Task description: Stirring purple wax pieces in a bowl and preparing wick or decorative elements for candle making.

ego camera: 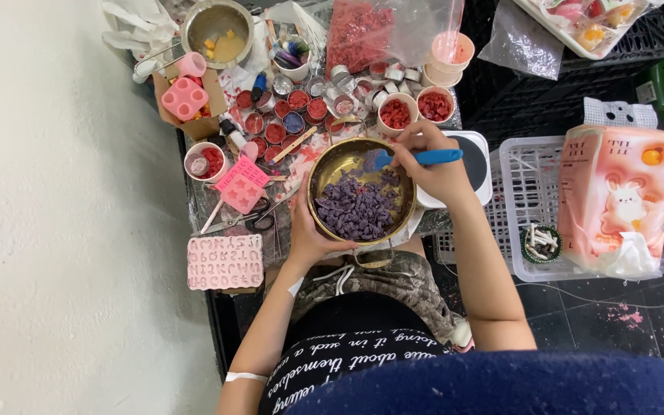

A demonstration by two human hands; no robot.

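Bowl (324, 165) w/ purple chips: left hand (310, 230) grips rim, right hand (432, 165) pinches blue spatula (424, 158).

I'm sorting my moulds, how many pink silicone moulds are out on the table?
3: a cavity mould in the cardboard box, a small shapes mould beside the scissors, a letter mould at the near edge. Clutter may hide others.

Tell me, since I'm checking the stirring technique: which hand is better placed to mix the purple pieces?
Right hand: it already holds the blue spatula over the metal bowl. Left hand steadies the rim.
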